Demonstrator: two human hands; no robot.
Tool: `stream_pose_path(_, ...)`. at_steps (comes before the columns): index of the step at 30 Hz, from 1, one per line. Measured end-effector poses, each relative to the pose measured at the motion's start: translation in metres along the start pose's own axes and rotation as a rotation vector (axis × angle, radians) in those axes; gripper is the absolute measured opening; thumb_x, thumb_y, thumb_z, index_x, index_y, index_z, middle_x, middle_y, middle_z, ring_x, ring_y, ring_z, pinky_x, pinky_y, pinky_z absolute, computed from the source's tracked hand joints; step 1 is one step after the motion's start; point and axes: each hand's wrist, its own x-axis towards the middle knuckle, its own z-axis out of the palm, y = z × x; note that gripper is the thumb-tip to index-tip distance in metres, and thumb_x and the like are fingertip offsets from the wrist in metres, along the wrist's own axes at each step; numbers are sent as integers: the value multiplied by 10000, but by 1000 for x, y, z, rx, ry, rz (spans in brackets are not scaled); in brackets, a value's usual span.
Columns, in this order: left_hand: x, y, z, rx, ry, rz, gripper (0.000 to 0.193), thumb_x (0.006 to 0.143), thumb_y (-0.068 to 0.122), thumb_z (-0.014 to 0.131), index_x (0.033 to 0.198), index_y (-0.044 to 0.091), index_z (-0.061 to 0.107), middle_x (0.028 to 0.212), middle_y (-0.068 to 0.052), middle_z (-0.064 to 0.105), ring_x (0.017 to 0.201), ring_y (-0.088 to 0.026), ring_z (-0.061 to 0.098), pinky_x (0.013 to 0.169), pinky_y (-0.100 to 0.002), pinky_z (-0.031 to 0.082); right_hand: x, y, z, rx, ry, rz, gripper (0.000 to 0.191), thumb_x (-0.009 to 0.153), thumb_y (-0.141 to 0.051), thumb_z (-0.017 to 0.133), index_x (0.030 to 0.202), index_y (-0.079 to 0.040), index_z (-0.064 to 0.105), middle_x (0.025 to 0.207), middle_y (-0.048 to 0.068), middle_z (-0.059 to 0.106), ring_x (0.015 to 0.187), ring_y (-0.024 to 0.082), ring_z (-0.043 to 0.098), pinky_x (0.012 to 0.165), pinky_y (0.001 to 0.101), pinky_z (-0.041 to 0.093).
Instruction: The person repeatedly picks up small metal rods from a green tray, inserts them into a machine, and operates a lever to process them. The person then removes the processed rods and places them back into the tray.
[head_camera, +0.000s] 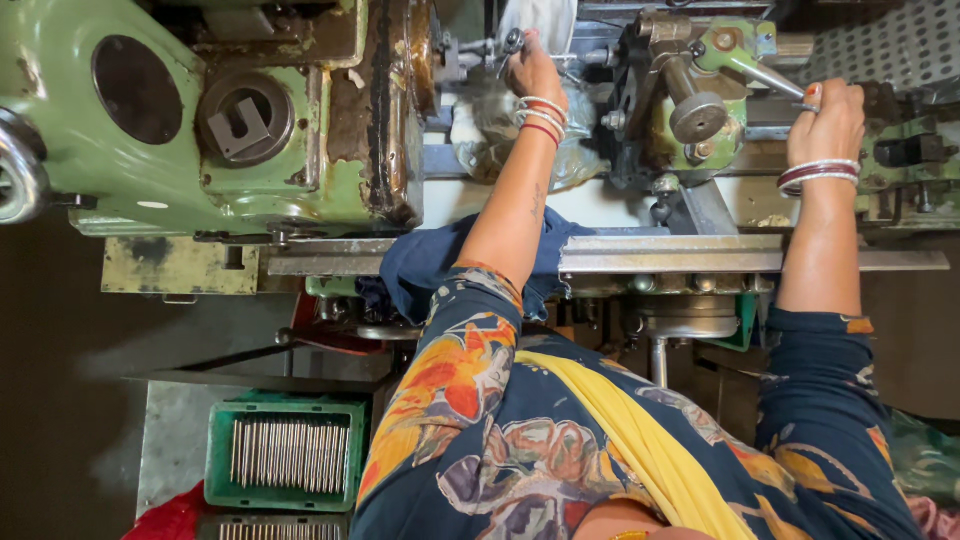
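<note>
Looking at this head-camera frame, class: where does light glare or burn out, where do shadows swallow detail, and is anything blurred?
Head view: the white cloth near the left hand is almost burnt out; a bright glint sits on the green machine housing; the floor at lower left falls into deep shadow; the right hand, lever and green crate of metal rods look sharp, with no obvious motion blur.

My left hand hides whatever its fingers grip, upper centre. The grey rod tray at lower left is cut off by the bottom edge.
</note>
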Motion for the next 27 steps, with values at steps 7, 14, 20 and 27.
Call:
stream_pose_path(7,8,-5,0,73,-4,11,464,925,369,630,1055,-52,773,1065,-191,757,936,-278,691,880,-381,523,44,2,-36,6,-585,320,312,1162,-247,491,1178,-22,706,1101,329,697,1004,504,672,952,566,500)
stream_pose_path(14,33,-7,-4,-274,-37,20,474,954,392,655,1055,-58,763,1124,-173,764,1015,-266,678,910,-364,501,-8,-20,3,-244,-75,116,239,1068,-200,612,1132,18,687,1006,338,631,877,545,633,772,626,485)
stream_pose_path(20,23,-9,-14,57,22,-142,494,1018,410,580,1068,-45,766,1129,-177,755,989,-302,703,866,-401,556,35,13,-17,-59,-176,-73,206,1043,-66,521,1084,16,706,1060,356,612,1008,543,620,898,594,501)
stream_pose_path(27,34,-12,-17,-196,-30,-152,503,1021,406,542,1106,-48,743,1184,-132,730,1021,-272,692,886,-416,604,40,8,-24,20,-177,-80,235,1030,-72,522,1017,-10,748,1056,332,660,979,525,632,871,572,497)
